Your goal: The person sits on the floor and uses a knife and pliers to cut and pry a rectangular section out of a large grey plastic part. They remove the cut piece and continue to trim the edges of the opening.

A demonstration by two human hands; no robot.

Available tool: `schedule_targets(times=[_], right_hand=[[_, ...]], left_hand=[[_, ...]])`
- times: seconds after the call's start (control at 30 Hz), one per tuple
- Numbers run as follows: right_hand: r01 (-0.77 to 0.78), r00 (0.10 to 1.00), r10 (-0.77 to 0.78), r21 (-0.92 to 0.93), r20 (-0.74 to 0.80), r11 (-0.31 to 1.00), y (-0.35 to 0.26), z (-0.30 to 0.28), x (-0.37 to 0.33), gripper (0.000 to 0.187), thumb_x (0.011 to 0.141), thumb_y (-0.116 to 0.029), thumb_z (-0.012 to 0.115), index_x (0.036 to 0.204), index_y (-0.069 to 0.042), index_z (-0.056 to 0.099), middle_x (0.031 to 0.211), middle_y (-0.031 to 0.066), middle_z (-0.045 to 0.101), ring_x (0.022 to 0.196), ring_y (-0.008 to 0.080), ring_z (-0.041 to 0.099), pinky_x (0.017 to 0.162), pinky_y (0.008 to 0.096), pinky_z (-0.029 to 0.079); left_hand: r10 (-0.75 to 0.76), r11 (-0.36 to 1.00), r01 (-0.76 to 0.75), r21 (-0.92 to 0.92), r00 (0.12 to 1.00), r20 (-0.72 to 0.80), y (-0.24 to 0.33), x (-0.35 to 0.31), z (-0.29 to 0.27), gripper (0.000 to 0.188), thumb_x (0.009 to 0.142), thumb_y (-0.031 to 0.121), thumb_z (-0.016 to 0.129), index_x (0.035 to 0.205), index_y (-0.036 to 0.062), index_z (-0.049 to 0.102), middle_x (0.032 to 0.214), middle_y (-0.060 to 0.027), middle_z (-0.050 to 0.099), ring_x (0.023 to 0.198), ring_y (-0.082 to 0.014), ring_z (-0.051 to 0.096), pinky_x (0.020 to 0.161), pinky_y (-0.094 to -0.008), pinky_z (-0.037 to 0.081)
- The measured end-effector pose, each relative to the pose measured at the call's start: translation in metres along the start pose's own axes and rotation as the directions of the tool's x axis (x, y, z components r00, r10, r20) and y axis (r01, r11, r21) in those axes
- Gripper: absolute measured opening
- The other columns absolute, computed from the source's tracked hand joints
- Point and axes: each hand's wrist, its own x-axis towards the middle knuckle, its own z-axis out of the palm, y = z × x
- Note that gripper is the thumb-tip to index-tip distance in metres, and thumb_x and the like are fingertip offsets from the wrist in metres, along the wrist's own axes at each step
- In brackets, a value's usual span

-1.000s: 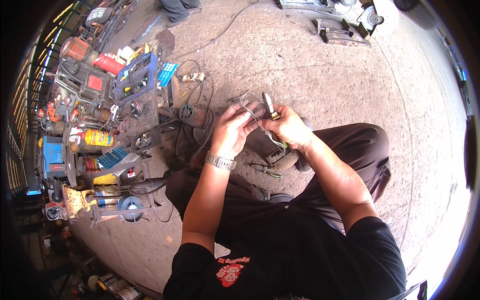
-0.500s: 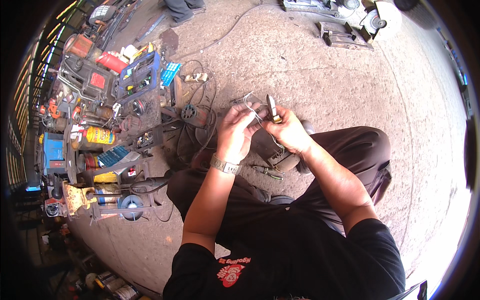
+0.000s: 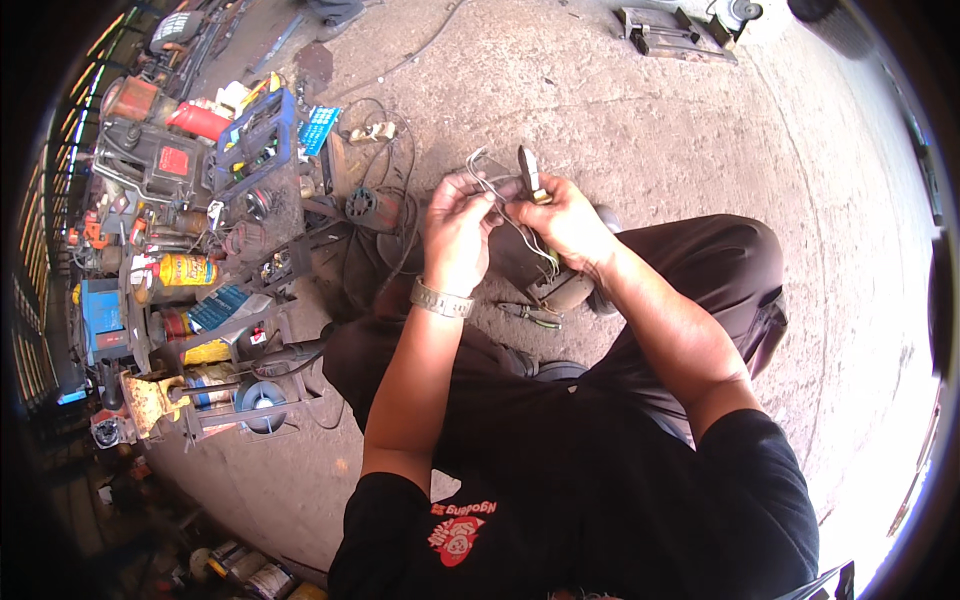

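Thin pale wires (image 3: 516,228) run from a grey metal housing (image 3: 566,292) between my feet up to my hands. My left hand (image 3: 458,225) pinches the wires between thumb and fingers, and their looped ends stick up past the fingertips. In my right hand (image 3: 568,222) is a knife (image 3: 528,172) with a short blade pointing up and away and a brass-coloured part at its base. The right thumb lies close to the wires, beside the left fingertips. Pliers (image 3: 530,314) with green on the handles lie on the floor just nearer than the housing.
To the left stands a cluttered metal rack (image 3: 300,345) with a yellow bottle (image 3: 187,270) and a wire spool (image 3: 262,405). Behind it are a blue tool case (image 3: 252,140) and a power tool (image 3: 370,208) with its cable. A cut-off machine (image 3: 675,35) stands far right.
My view has tilted and shifted slightly, so the floor things sit higher in the picture. Both hands have risen a little, and the wires show more plainly between them and the housing.
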Motion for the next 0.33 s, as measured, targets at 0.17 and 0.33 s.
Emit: schedule_targets(times=[0.17, 0.33], right_hand=[[0.174, 0.943, -0.201, -0.12, -0.266, 0.977, -0.014, -0.011, 0.007, 0.022, 0.093, -0.011, 0.074, 0.11, -0.003, 0.063, 0.082, 0.0008, 0.065, 0.071, 0.0088, 0.058, 0.063, 0.0262, 0.048], [0.386, 0.794, -0.141, 0.311, -0.592, 0.869, -0.017, -0.03, 0.016, 0.028, 0.096, -0.022, 0.073, 0.113, -0.006, 0.058, 0.094, 0.0098, 0.069, 0.081, 0.0197, 0.065, 0.076, 0.0381, 0.055]], left_hand=[[-0.062, 0.99, 0.048, -0.131, 0.993, -0.099, 0.001, 0.007, -0.027, 0.016, 0.096, -0.004, 0.059, 0.107, 0.0063, 0.065, 0.095, -0.0065, 0.069, 0.084, -0.0213, 0.068, 0.073, -0.0323, 0.054], [-0.039, 0.958, 0.001, -0.288, 0.991, -0.128, -0.001, 0.016, -0.046, 0.017, 0.096, -0.005, 0.058, 0.103, 0.006, 0.069, 0.093, -0.0109, 0.071, 0.086, -0.0244, 0.069, 0.074, -0.0332, 0.056]])
